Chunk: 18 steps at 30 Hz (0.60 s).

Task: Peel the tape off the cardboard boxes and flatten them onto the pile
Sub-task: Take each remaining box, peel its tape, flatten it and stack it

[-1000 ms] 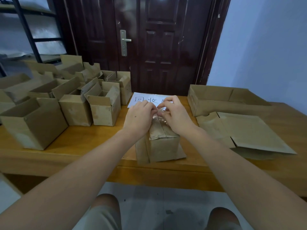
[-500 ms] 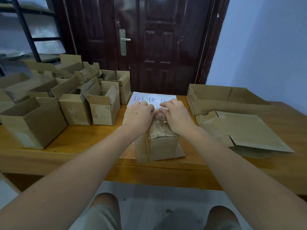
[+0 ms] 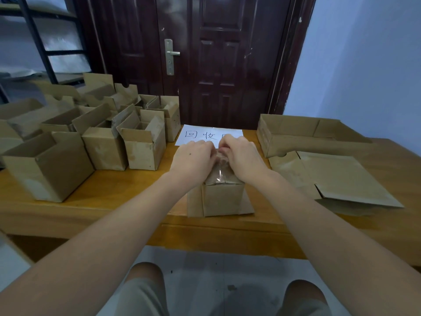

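A small brown cardboard box (image 3: pixel 222 197) stands on the wooden table (image 3: pixel 118 197) in front of me, its lower flaps splayed out. Clear tape (image 3: pixel 219 173) runs along its top seam. My left hand (image 3: pixel 193 159) rests on the top left of the box, fingers curled at the far end of the tape. My right hand (image 3: pixel 242 156) presses on the top right, fingertips pinched at the same spot. What the fingertips grip is hidden. Flattened cardboard (image 3: pixel 341 179) lies in a pile to the right.
Several open cardboard boxes (image 3: pixel 102 144) crowd the left side of the table. A shallow open box (image 3: pixel 296 133) stands at the back right. A white paper sign (image 3: pixel 205 134) lies behind my hands. A dark door (image 3: pixel 205 60) and a metal shelf (image 3: pixel 45 42) stand beyond.
Both hands stay on the box top, with the fingers shifting slightly at the far end of the tape. The box has not moved.
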{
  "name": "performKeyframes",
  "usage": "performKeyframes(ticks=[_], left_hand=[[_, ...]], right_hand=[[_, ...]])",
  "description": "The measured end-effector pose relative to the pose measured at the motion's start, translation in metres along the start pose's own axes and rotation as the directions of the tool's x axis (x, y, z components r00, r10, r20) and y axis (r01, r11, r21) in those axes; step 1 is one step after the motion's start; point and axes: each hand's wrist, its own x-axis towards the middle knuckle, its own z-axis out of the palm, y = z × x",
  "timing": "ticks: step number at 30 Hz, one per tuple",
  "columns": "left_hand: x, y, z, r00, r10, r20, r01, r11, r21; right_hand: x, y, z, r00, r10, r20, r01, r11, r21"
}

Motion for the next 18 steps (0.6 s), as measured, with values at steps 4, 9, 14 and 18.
performKeyframes(ticks=[4, 9, 14, 18], left_hand=[[0.000, -0.003, -0.001, 1.000, 0.023, -0.015, -0.020, 0.991, 0.131], [-0.008, -0.002, -0.006, 0.992, 0.127, 0.030, -0.130, 0.982, 0.141], [-0.017, -0.005, -0.008, 0.989, 0.114, 0.096, -0.112, 0.993, -0.023], [-0.020, -0.002, -0.014, 0.984, 0.148, 0.096, -0.151, 0.988, 0.026]], right_hand=[[0.000, 0.005, -0.007, 0.994, -0.047, 0.097, 0.035, 0.992, 0.118], [-0.011, 0.005, -0.002, 0.997, -0.017, 0.076, 0.009, 0.995, 0.104], [-0.016, 0.002, -0.001, 0.999, -0.032, -0.013, 0.033, 0.996, 0.077], [-0.016, 0.003, -0.003, 0.997, -0.080, -0.010, 0.081, 0.994, 0.069]])
